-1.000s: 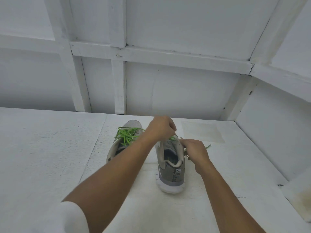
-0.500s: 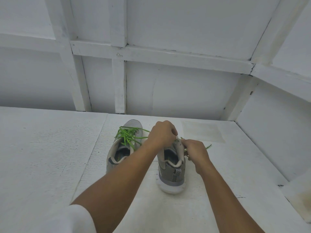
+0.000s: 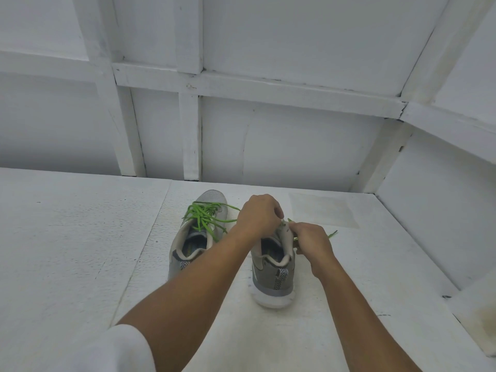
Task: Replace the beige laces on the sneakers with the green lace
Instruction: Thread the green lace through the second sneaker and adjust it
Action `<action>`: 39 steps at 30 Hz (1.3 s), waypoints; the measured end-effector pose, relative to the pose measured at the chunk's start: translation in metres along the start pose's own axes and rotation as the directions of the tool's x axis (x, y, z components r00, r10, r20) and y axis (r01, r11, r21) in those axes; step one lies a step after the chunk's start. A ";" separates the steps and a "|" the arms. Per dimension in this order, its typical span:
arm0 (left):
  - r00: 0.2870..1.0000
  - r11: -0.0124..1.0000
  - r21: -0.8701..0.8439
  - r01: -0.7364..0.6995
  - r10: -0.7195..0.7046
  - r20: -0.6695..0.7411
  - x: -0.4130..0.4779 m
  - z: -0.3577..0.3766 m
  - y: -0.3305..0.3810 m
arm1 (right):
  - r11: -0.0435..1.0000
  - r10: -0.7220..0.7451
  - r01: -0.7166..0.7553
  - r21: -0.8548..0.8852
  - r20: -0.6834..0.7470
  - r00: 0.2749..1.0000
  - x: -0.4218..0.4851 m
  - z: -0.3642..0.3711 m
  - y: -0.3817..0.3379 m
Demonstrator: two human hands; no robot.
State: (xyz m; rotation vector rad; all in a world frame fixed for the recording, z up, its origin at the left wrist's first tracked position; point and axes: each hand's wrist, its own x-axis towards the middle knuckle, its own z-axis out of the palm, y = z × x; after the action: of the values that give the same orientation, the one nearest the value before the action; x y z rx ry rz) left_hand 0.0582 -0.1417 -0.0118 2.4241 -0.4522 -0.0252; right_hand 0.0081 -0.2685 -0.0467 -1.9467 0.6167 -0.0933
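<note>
Evidently, the right sneaker (image 3: 272, 275) is stood heel-near on the surface (image 3: 80, 251) so the green lace (image 3: 330, 234) at its tongue is pinched between curled fingers (image 3: 277, 210) of the left hand (image 3: 259, 214) and right hand (image 3: 311, 241), apparently for threading.

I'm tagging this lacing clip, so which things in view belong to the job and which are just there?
In the job: left sneaker, right sneaker, green lace, left hand and right hand, both at the right sneaker's tongue.
Just there: white table, panelled wall, white sleeve.
</note>
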 end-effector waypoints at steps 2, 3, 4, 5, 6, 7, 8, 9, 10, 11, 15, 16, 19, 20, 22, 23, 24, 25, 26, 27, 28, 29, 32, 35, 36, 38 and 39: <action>1.000 1.000 0.012 -0.010 0.010 0.008 0.000 0.000 0.001 | 1.000 0.007 -0.007 0.006 0.007 1.000 0.000 0.000 0.000; 1.000 1.000 0.016 -0.012 0.011 0.010 0.000 0.001 0.002 | 1.000 0.010 -0.010 0.010 0.010 1.000 -0.001 -0.001 0.000; 1.000 1.000 0.020 -0.011 0.011 0.012 -0.001 0.001 0.003 | 1.000 0.014 -0.014 0.012 0.013 1.000 -0.001 -0.001 0.000; 1.000 1.000 0.024 -0.011 0.011 0.014 -0.001 0.001 0.004 | 1.000 0.018 -0.018 0.012 0.012 1.000 -0.001 -0.001 0.000; 1.000 1.000 0.027 -0.011 0.010 0.016 -0.002 0.001 0.005 | 1.000 0.021 -0.021 0.012 0.012 1.000 -0.001 -0.001 -0.001; 1.000 0.999 0.030 -0.010 0.010 0.018 -0.003 0.001 0.006 | 1.000 0.022 -0.022 0.018 0.012 1.000 -0.001 -0.001 -0.001; 1.000 0.999 0.033 -0.008 0.007 0.019 -0.004 0.000 0.007 | 0.999 0.021 -0.021 0.026 0.017 1.000 -0.002 -0.001 -0.001; 1.000 0.999 0.032 -0.003 0.003 0.018 -0.004 0.000 0.007 | 0.999 0.016 -0.017 0.033 0.025 1.000 -0.002 -0.001 -0.002; 1.000 1.000 0.030 0.003 -0.003 0.018 -0.005 0.000 0.007 | 0.999 0.008 -0.009 0.034 0.035 0.999 -0.004 -0.001 -0.002; 1.000 0.999 0.032 0.006 -0.006 0.017 -0.005 0.000 0.008 | 0.999 -0.001 -0.001 0.032 0.046 0.999 -0.004 -0.001 -0.003; 1.000 0.998 0.063 0.006 -0.007 0.009 -0.006 0.003 0.008 | 0.998 -0.006 -0.001 0.058 0.120 0.993 -0.005 -0.004 -0.007; 1.000 0.997 0.072 0.005 -0.005 0.005 -0.007 0.003 0.009 | 0.997 0.007 -0.018 0.073 0.146 0.989 -0.004 -0.006 -0.008; 1.000 0.995 0.099 -0.002 0.003 -0.015 -0.010 0.006 0.009 | 0.989 0.045 -0.070 0.131 0.189 0.981 -0.002 -0.011 -0.009; 1.000 0.995 0.102 -0.009 0.012 -0.025 -0.011 0.007 0.008 | 0.986 0.049 -0.078 0.147 0.192 0.980 -0.002 -0.012 -0.008; 0.998 0.992 0.119 -0.030 0.037 -0.058 -0.015 0.009 0.008 | 0.983 0.043 -0.076 0.168 0.192 0.980 -0.001 -0.013 -0.007; 0.995 0.991 0.127 -0.043 0.053 -0.081 -0.016 0.011 0.006 | 0.981 0.034 -0.069 0.179 0.194 0.980 0.000 -0.013 -0.006; 0.992 0.988 0.141 -0.059 0.074 -0.104 -0.018 0.012 0.003 | 0.980 0.024 -0.061 0.189 0.191 0.981 0.000 -0.013 -0.006; 0.986 0.984 0.161 -0.083 0.105 -0.133 -0.020 0.013 0.001 | 0.980 0.015 -0.051 0.194 0.181 0.983 0.001 -0.012 -0.005; 0.977 0.978 0.177 -0.107 0.136 -0.165 -0.024 0.012 -0.001 | 0.978 0.006 -0.039 0.203 0.160 0.987 0.002 -0.012 -0.005; 0.959 0.975 0.177 -0.132 0.170 -0.226 -0.029 0.011 -0.004 | 0.975 -0.005 -0.024 0.220 0.131 0.991 0.004 -0.012 -0.005; 0.932 0.974 0.171 -0.150 0.197 -0.305 -0.033 0.011 -0.007 | 0.972 -0.017 -0.007 0.235 0.098 0.995 0.005 -0.013 -0.006; 0.907 0.977 0.152 -0.150 0.198 -0.372 -0.037 0.012 -0.012 | 0.970 -0.030 0.014 0.243 0.063 0.998 0.006 -0.013 -0.006; 0.917 0.995 -0.008 -0.097 0.086 -0.390 -0.048 0.020 -0.026 | 0.954 -0.079 0.083 0.289 -0.025 0.997 0.012 -0.016 -0.013; 0.937 0.991 -0.134 -0.004 -0.043 -0.345 -0.055 0.024 -0.034 | 0.747 -0.051 0.080 0.660 -0.063 0.997 0.022 -0.034 -0.036; 0.934 0.987 -0.159 0.017 -0.072 -0.349 -0.056 0.025 -0.035 | 0.576 -0.022 0.056 0.816 -0.053 0.998 0.028 -0.046 -0.046; 0.927 0.976 -0.210 0.059 -0.132 -0.351 -0.058 0.026 -0.035 | 0.240 -0.024 0.050 0.970 -0.045 0.999 0.039 -0.079 -0.064; 0.924 0.968 -0.237 0.079 -0.160 -0.348 -0.058 0.027 -0.037 | 0.165 -0.042 0.070 0.984 -0.064 0.997 0.043 -0.094 -0.071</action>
State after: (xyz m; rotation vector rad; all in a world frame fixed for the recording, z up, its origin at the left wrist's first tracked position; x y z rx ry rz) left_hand 0.0118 -0.1126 -0.0608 2.1692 -0.1213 0.3043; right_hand 0.0407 -0.3430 0.0491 -0.6016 0.3029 -0.4600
